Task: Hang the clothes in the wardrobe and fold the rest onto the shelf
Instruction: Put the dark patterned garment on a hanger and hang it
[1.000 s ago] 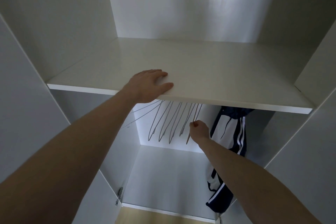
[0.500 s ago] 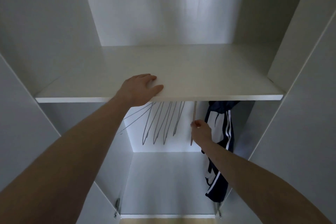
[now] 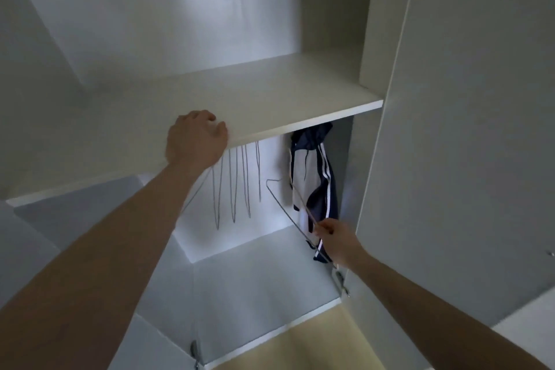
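hanger (image 3: 282,207) now unhooked, pinched in right fingers (image 3: 322,227)

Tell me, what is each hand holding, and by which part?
The right hand pinches a wire hanger near its lower corner. The left hand holds nothing; it rests on the shelf edge.

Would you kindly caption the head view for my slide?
Right hand pulls a wire hanger from the wardrobe; left hand rests on the shelf.
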Demonstrator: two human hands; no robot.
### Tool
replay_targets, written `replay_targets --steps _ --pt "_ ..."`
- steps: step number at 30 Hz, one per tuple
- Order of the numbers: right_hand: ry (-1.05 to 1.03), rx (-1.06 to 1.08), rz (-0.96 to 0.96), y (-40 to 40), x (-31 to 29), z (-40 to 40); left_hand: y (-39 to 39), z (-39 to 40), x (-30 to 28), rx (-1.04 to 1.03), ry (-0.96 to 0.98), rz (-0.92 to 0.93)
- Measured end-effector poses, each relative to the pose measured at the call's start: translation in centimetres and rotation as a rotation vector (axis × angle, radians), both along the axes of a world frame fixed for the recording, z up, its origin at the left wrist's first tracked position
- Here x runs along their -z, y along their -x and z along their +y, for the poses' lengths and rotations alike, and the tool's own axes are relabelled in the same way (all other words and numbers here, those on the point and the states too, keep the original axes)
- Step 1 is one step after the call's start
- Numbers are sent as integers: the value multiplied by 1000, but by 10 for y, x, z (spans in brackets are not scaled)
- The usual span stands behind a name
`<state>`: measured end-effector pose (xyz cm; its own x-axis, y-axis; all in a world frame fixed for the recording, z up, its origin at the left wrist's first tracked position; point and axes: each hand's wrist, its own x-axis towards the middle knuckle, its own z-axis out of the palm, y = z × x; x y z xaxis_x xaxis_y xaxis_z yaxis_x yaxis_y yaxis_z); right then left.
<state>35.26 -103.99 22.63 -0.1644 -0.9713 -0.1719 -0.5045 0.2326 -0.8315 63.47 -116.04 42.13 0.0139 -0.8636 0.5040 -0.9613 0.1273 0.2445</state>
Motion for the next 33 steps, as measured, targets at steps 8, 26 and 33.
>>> replay_targets --steps 8,26,33 --pt "-24 182 61 17 -21 173 31 88 60 502 343 172" --pt "-127 679 118 84 -41 617 212 365 224 1130 -792 46" --pt "-121 1001 134 74 -35 811 287 534 225 1302 -934 24"
